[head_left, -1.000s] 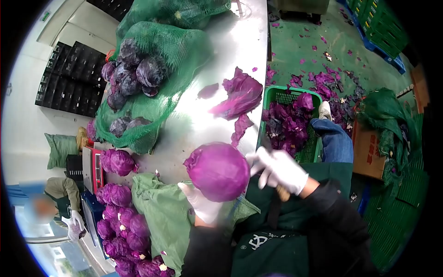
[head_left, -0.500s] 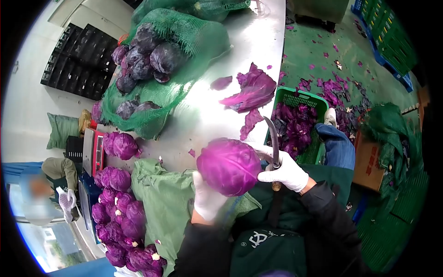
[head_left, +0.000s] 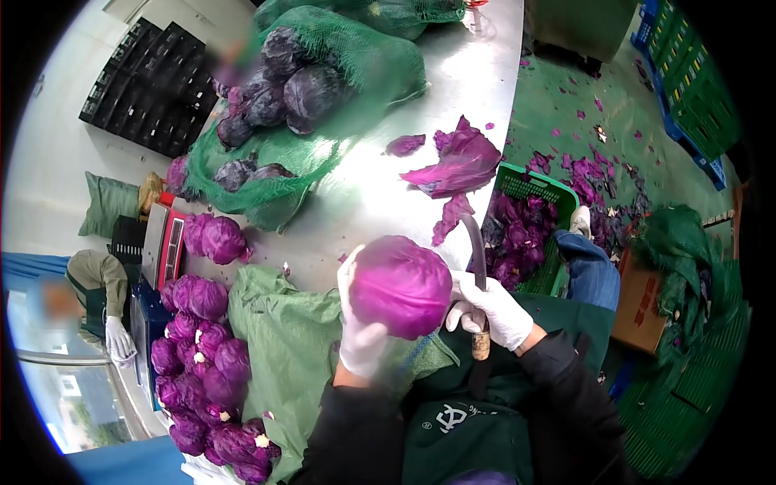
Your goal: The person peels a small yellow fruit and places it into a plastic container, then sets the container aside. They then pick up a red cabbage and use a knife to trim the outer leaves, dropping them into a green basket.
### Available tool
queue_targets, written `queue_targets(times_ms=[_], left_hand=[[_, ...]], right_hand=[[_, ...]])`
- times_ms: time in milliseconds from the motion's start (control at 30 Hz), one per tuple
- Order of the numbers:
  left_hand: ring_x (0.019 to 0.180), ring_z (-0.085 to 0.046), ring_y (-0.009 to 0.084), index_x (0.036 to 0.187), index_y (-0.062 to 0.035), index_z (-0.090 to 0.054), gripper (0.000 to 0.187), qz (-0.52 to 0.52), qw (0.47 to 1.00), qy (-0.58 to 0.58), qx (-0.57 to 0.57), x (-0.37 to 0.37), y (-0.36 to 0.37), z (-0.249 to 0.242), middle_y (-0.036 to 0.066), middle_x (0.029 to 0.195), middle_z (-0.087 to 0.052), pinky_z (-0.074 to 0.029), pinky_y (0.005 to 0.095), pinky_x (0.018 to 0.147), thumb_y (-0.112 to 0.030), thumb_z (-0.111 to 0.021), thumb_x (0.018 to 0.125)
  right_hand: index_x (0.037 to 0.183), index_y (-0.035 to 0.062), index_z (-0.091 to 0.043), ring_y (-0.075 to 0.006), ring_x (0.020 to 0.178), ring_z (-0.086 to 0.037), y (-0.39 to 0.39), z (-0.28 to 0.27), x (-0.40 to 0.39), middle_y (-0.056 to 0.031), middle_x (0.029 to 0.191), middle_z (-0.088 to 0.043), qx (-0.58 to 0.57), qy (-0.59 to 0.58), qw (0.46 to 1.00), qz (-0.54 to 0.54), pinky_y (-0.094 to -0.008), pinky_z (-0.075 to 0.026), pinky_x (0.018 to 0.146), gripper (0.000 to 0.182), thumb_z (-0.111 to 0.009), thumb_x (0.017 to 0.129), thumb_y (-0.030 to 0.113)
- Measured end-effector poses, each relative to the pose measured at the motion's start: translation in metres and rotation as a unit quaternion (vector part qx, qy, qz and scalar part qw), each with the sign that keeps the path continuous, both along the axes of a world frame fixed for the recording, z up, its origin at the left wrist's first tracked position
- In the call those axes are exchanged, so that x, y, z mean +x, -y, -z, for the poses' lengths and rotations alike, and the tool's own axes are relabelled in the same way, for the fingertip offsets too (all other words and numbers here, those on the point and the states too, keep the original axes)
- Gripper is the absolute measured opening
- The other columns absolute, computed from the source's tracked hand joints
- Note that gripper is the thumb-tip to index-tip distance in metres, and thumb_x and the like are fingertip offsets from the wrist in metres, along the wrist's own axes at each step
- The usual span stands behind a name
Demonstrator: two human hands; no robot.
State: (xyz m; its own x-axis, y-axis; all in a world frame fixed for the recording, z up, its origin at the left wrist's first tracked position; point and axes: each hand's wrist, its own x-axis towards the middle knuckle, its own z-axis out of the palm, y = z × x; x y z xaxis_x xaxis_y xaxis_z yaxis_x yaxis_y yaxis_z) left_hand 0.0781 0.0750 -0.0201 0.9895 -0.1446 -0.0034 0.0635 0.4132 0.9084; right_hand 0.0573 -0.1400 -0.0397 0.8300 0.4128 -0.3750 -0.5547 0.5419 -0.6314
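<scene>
A trimmed, glossy red cabbage (head_left: 402,284) rests in my left hand (head_left: 361,343), whose white-gloved fingers wrap round its left side. Just right of the cabbage, my gloved right hand (head_left: 499,314) is closed on a curved knife (head_left: 475,246). The blade points up and away from me, and its cork-like handle shows below the fist. My right fingertips are close to the cabbage's right side. Beneath the cabbage a green woven sack (head_left: 283,323) lies along the table edge. Loose purple outer leaves (head_left: 461,166) lie on the metal table (head_left: 368,198) beyond the knife.
Green mesh bags (head_left: 372,73) of dark cabbages lie at the back. Trimmed cabbages (head_left: 218,372) are piled left, near a red scale (head_left: 171,250). A green crate (head_left: 558,182) of leaves stands right of the table. A co-worker's gloved hand (head_left: 120,339) is far left. Leaf scraps litter the floor.
The cabbage has turned in my left hand, which now reaches farther round its left side. My right hand has drawn slightly away from it with the knife. The co-worker's gloved hand has shifted.
</scene>
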Motion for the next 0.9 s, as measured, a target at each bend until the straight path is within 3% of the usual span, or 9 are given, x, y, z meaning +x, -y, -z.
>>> queue_targets(times_ms=[100, 133, 233, 367, 433, 500, 567, 667, 900], left_hand=[[0.13, -0.045, 0.0334, 0.146, 0.0015, -0.023, 0.105, 0.02, 0.974, 0.166, 0.153, 0.007, 0.005, -0.017, 0.022, 0.14, -0.04, -0.038, 0.0467, 0.109, -0.033, -0.084, 0.067], [0.129, -0.047, 0.0319, 0.147, 0.0022, -0.022, 0.115, -0.003, 0.966, 0.164, 0.197, 0.005, 0.007, -0.02, 0.021, 0.14, -0.04, -0.039, 0.045, 0.11, -0.041, -0.084, 0.06], [0.127, -0.048, 0.0324, 0.146, 0.0014, -0.025, 0.114, -0.036, 0.921, 0.271, 0.278, 0.006, -0.001, -0.019, 0.021, 0.139, -0.04, -0.04, 0.0444, 0.108, -0.043, -0.084, 0.059], [0.125, -0.048, 0.034, 0.141, 0.0007, -0.027, 0.107, -0.079, 0.892, 0.309, 0.32, -0.001, -0.006, -0.031, 0.022, 0.135, -0.04, -0.04, 0.0447, 0.106, -0.019, -0.087, 0.055], [0.128, -0.043, 0.036, 0.14, -0.0009, -0.03, 0.106, -0.139, 0.838, 0.332, 0.41, -0.008, -0.018, -0.029, 0.023, 0.135, -0.038, -0.038, 0.0453, 0.106, -0.018, -0.089, 0.053], [0.129, -0.041, 0.0367, 0.141, -0.0018, -0.031, 0.107, -0.151, 0.814, 0.351, 0.437, -0.01, -0.034, -0.034, 0.023, 0.136, -0.037, -0.038, 0.0457, 0.106, -0.019, -0.09, 0.053], [0.129, -0.041, 0.0395, 0.143, -0.004, -0.032, 0.108, -0.182, 0.778, 0.375, 0.471, -0.011, -0.053, -0.042, 0.024, 0.138, -0.036, -0.039, 0.0475, 0.107, -0.02, -0.091, 0.054], [0.132, -0.039, 0.0425, 0.144, -0.0034, -0.032, 0.107, -0.26, 0.744, 0.361, 0.499, -0.016, -0.095, -0.052, 0.025, 0.14, -0.035, -0.037, 0.0501, 0.109, -0.02, -0.09, 0.055], [0.128, -0.041, 0.0401, 0.138, -0.0011, -0.036, 0.099, -0.446, 0.471, 0.231, 0.725, -0.035, -0.263, -0.109, 0.023, 0.134, -0.041, -0.033, 0.0476, 0.111, -0.029, -0.084, 0.057]], right_hand=[[0.143, 0.0013, -0.044, -0.0077, 0.062, -0.059, -0.008, 0.01, 0.002, -0.0084, 0.104, -0.067, 0.041, -0.017, 0.999, -0.018, -0.0193, -0.041, 0.05, 0.053, -0.054, 0.102, 0.033], [0.141, 0.0025, -0.047, -0.006, 0.057, -0.052, -0.011, 0.01, 0.003, -0.0053, 0.093, -0.066, 0.067, -0.029, 0.997, -0.003, -0.0193, -0.04, 0.049, 0.049, -0.054, 0.102, 0.032], [0.14, 0.0033, -0.048, -0.0051, 0.055, -0.049, -0.02, 0.0, 0.006, -0.0035, 0.085, -0.064, 0.048, -0.038, 0.998, 0.021, -0.0189, -0.04, 0.049, 0.048, -0.055, 0.102, 0.031], [0.14, 0.004, -0.049, -0.0054, 0.053, -0.047, -0.031, -0.001, 0.011, -0.0028, 0.084, -0.064, 0.008, -0.05, 0.999, -0.003, -0.0194, -0.039, 0.047, 0.047, -0.057, 0.101, 0.029], [0.138, 0.0034, -0.051, -0.0049, 0.049, -0.043, -0.036, -0.006, 0.011, -0.0049, 0.089, -0.067, -0.027, -0.03, 0.999, -0.032, -0.0187, -0.037, 0.046, 0.045, -0.057, 0.1, 0.027], [0.137, 0.0023, -0.052, -0.0061, 0.055, -0.052, -0.037, 0.0, 0.011, -0.0067, 0.094, -0.069, -0.049, -0.02, 0.996, -0.078, -0.0181, -0.036, 0.047, 0.044, -0.057, 0.1, 0.026], [0.135, 0.0005, -0.054, -0.01, 0.076, -0.066, -0.037, 0.004, 0.008, -0.0091, 0.105, -0.071, -0.049, 0.004, 0.995, -0.085, -0.0174, -0.037, 0.048, 0.042, -0.054, 0.101, 0.024], [0.13, -0.0061, -0.054, -0.0094, 0.07, -0.064, -0.041, 0.0, 0.006, -0.0098, 0.103, -0.071, -0.1, -0.007, 0.993, -0.062, -0.0181, -0.038, 0.046, 0.042, -0.054, 0.1, 0.023], [0.126, 0.0005, -0.053, -0.0116, 0.065, -0.063, -0.024, 0.013, 0.0, -0.0093, 0.098, -0.071, -0.19, -0.033, 0.98, -0.048, -0.0183, -0.037, 0.043, 0.041, -0.056, 0.099, 0.031]])
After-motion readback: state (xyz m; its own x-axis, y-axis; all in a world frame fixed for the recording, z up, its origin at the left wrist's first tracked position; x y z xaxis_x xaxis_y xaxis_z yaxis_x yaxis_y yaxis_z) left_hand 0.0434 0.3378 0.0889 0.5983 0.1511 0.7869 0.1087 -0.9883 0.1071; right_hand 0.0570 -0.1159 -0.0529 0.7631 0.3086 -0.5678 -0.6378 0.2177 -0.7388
